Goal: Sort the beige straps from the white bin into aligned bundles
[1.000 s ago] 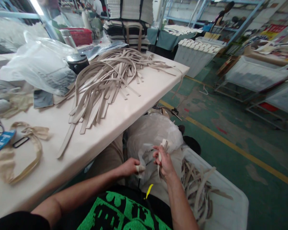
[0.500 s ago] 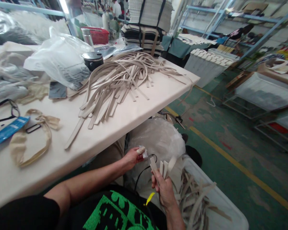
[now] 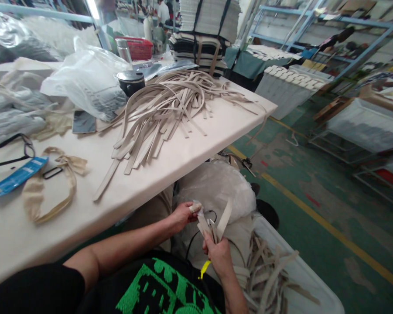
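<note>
My right hand (image 3: 219,255) is closed round a small bunch of beige strips (image 3: 225,218), whose flat ends fan out above the fingers. Close by on the left, my left hand (image 3: 183,216) is pinched near the tips of these strips. Its thumb has a pale wrapping, and a whitish, clear bit shows at the fingertips, too small to name. A thin black cord (image 3: 191,242) and a yellow tag (image 3: 204,269) hang by my right wrist. Below, a pale plastic bin (image 3: 307,274) holds many loose beige strips (image 3: 268,270).
A large pile of beige strips (image 3: 163,109) covers the middle of the table (image 3: 170,168). Around it are a black lidded cup (image 3: 131,83), a plastic bag (image 3: 85,78), a phone (image 3: 84,121), glasses (image 3: 11,150) and a blue packet (image 3: 18,176). A clear plastic bag (image 3: 216,185) bulges beyond my hands.
My right hand has moved up and left with the strips, closer to my left hand. The strips' ends are now near the left fingertips. The view has shifted slightly.
</note>
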Demonstrator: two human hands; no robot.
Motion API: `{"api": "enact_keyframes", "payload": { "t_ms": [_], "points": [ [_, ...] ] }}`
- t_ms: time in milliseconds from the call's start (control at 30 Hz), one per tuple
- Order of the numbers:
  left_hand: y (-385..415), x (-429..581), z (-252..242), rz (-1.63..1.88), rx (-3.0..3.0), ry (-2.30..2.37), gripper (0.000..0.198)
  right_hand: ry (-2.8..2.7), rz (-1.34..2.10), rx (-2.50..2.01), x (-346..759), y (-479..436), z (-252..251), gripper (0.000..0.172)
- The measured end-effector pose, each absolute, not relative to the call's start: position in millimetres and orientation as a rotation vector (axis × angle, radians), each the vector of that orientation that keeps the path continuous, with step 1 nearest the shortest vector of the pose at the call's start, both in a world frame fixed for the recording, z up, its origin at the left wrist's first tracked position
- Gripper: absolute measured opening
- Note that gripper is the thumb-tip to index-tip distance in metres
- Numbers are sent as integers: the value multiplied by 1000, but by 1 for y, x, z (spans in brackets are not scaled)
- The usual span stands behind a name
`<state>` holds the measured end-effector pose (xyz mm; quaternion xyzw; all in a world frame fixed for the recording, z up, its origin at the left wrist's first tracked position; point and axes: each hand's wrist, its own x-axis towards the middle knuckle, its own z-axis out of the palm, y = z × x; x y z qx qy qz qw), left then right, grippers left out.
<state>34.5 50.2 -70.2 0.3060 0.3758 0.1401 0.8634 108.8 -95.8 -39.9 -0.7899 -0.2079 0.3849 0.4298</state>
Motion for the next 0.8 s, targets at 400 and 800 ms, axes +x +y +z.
{"api": "enact_keyframes", "payload": {
  "t_ms": [400, 800],
  "points": [
    [57, 30, -74, 285, 576, 804, 52, -566, 899, -1961, 114, -98, -50, 39],
    [56, 31, -74, 310, 576, 829, 56, -630, 927, -1968, 114, -98, -54, 41]
  ]
}}
